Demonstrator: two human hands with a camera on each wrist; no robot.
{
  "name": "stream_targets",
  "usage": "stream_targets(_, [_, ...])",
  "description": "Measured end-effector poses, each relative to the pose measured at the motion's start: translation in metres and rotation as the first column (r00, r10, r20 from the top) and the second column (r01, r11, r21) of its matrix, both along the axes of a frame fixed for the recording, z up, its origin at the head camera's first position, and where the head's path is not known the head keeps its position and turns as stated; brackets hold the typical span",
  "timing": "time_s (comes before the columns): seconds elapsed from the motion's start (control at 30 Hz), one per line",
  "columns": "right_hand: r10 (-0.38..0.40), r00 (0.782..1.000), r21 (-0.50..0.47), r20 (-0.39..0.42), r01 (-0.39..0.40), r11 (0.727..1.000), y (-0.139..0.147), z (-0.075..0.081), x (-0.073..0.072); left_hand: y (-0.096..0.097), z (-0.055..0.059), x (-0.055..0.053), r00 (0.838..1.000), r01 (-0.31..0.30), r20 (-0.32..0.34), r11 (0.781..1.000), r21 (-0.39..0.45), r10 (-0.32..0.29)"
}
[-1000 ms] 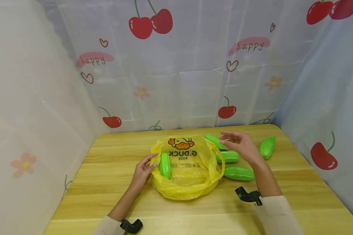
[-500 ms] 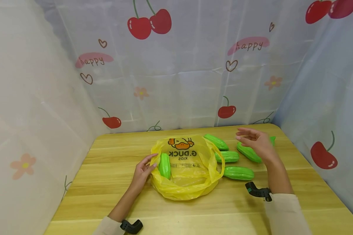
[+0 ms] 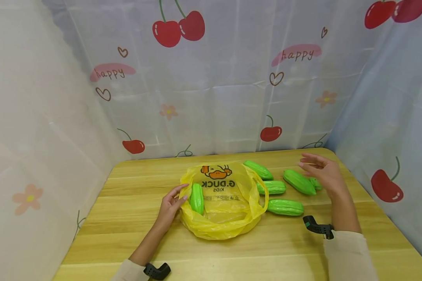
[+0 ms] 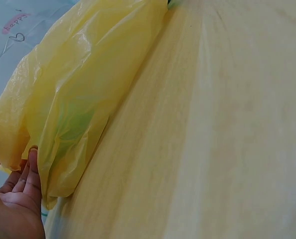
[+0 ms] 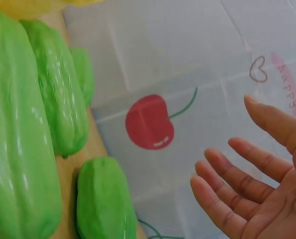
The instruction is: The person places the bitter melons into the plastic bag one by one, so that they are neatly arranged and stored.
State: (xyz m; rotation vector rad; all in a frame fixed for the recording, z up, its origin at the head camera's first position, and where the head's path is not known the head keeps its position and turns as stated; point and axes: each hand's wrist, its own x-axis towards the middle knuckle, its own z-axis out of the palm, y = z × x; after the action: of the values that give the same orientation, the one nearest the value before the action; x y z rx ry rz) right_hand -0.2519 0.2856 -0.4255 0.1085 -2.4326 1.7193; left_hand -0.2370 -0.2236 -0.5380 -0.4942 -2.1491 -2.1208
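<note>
My left hand (image 3: 169, 203) holds the left rim of a yellow plastic bag (image 3: 228, 218), thumb and fingertips at its edge. In the left wrist view, the fingers (image 4: 32, 179) reach into the fold of the film. Inside the bag lies a bright green ridged gourd (image 3: 197, 198). My right hand (image 3: 321, 171) hovers with relaxed, spread fingers over the far right of the table, holding nothing. Below its fingertips lies a gourd with a pointed end (image 3: 299, 182); another gourd (image 3: 315, 183) is partly hidden by the hand.
Right of the bag lie three more gourds: a back one (image 3: 259, 170), a middle one (image 3: 272, 187) and a front one (image 3: 285, 207). The wooden table (image 3: 133, 187) meets a cherry-print curtain (image 3: 214, 117) at the back and sides.
My right hand has moved to the right across the gourds. The pointed gourd has come into view from behind it, while the far-right one is now mostly covered. Left hand and bag stay put.
</note>
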Motion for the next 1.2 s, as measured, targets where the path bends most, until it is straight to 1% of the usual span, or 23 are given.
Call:
stream_targets(0.27, [-0.083,0.996,0.007,0.015,0.083,0.997,0.015,-0.006,0.001,0.000,-0.001,-0.001,1.000,-0.005,-0.002,1.000,-0.002,0.005])
stream_targets(0.43, [-0.166,0.986,0.010,0.027,0.165,0.986,0.022,-0.013,-0.001,0.000,-0.001,-0.001,1.000,-0.007,-0.005,1.000,0.000,0.007])
stream_targets(0.5, [-0.212,0.977,0.012,0.033,0.212,0.977,0.025,-0.017,-0.001,0.001,-0.001,-0.001,1.000,-0.003,-0.008,1.000,0.003,0.003])
stream_targets(0.6, [-0.290,0.956,0.022,0.037,0.289,0.957,0.029,-0.023,-0.003,0.001,-0.001,-0.002,1.000,0.004,-0.010,1.000,0.005,-0.004])
stream_targets(0.7, [-0.368,0.929,0.039,0.046,0.367,0.930,0.033,-0.028,-0.005,0.001,-0.002,-0.001,1.000,0.005,-0.006,1.000,0.004,-0.005])
stream_targets(0.8, [-0.427,0.902,0.066,0.064,0.423,0.904,0.035,-0.032,-0.007,0.001,-0.002,-0.001,1.000,-0.001,-0.002,1.000,0.007,0.001])
stream_targets(0.93, [-0.468,0.878,0.088,0.099,0.461,0.883,0.037,-0.038,-0.009,0.000,-0.001,-0.002,1.000,-0.001,-0.005,1.000,0.011,0.001])
stream_targets(1.03, [-0.482,0.868,0.110,0.118,0.471,0.875,0.039,-0.043,-0.010,0.000,-0.001,-0.002,1.000,-0.004,-0.007,1.000,0.007,0.004])
stream_targets(1.2, [-0.510,0.852,0.144,0.117,0.493,0.858,0.039,-0.052,-0.012,0.000,-0.001,-0.001,1.000,-0.008,-0.008,1.000,0.003,0.008])
